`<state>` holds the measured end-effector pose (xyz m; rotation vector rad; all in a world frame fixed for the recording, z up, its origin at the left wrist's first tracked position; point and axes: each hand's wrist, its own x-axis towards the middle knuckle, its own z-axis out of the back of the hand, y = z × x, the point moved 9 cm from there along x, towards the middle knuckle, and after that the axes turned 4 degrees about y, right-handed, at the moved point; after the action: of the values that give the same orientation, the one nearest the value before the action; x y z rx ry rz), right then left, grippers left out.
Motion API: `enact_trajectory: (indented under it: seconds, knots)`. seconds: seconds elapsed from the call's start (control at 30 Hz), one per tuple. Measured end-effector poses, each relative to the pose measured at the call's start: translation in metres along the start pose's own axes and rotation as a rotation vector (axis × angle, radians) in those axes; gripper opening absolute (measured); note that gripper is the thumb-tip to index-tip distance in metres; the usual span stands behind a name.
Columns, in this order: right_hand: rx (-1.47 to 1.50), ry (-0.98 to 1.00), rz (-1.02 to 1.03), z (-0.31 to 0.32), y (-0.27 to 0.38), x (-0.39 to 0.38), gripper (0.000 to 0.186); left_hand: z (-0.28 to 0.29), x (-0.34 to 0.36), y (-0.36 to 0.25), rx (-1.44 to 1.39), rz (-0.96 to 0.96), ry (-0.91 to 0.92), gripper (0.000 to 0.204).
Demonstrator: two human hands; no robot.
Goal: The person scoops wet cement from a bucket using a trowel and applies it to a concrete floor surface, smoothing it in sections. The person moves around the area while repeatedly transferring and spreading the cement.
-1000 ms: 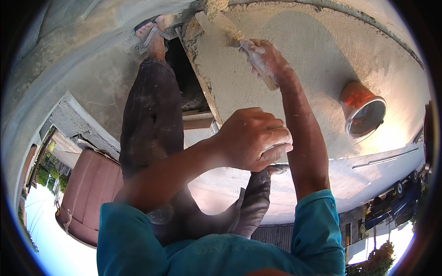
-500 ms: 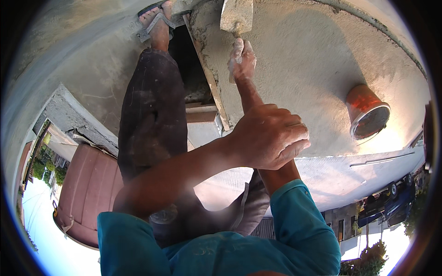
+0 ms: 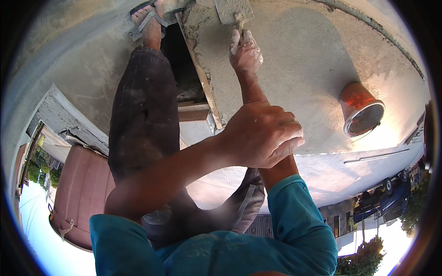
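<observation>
Nearest, my left grip point(image 3: 263, 135) is curled into a fist, nothing visible inside. Beyond it, my right grip point(image 3: 246, 51), pale-smeared, wraps the handle of a trowel point(image 3: 234, 11), blade farthest, on or just off the rough surface point(image 3: 294, 92). I'd judge it stiff, light, possibly slippery; best held by its handle.

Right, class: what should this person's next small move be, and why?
Probably draw the trowel toward the ragged mortar edge beside the dark opening: the right hand holds its handle, the blade is near that edge, and the mortar there looks lumpier than the smoother mortar surface to the right.
</observation>
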<state>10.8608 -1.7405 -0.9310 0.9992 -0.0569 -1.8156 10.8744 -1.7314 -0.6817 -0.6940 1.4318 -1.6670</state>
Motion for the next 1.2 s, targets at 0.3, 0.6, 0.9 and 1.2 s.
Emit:
enact_trajectory:
  seconds: [0.3, 0.6, 0.9, 1.2]
  knots:
    - [0.216, 0.155, -0.123, -0.036, 0.005, -0.005, 0.047, -0.002, 0.005, 0.003, -0.028, -0.001, -0.011, 0.011]
    - [0.092, 0.308, 0.009, -0.070, 0.035, -0.025, 0.046, -0.002, 0.003, 0.007, 0.028, 0.047, 0.034, 0.017]
    - [0.224, -0.148, -0.174, -0.017, -0.021, -0.016, 0.042, -0.005, 0.005, 0.005, -0.001, -0.012, -0.040, 0.012]
    - [0.061, -0.019, -0.074, -0.029, -0.014, -0.026, 0.040, -0.003, 0.004, 0.005, 0.027, 0.009, -0.041, 0.011]
